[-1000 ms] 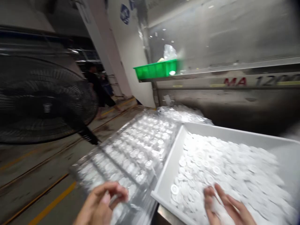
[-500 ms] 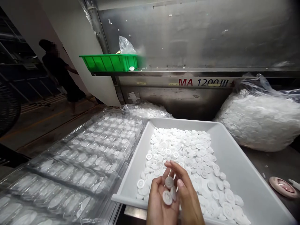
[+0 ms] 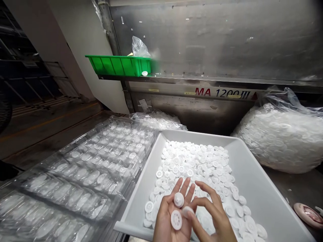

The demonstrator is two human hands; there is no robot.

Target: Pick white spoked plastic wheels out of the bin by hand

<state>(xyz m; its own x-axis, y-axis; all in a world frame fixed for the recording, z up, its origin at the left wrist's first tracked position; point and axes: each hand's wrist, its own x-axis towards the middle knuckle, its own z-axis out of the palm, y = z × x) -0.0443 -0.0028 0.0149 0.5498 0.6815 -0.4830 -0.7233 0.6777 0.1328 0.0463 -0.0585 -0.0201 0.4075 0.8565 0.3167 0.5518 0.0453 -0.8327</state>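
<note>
left hand (image 3: 168, 220) was palm-up, fingers spread, so small round white plastic discs (image 3: 178, 199) lay flat; right hand (image 3: 214, 218) fingertips pinched one.

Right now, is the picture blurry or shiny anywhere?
Head view: sharp in the middle, so the small white round plastic discs on the left hand look crisp; glare glints off the clear plastic blister trays and the clear bag of white discs; the green plastic bin smears at its right end; the far left is dim.
</note>
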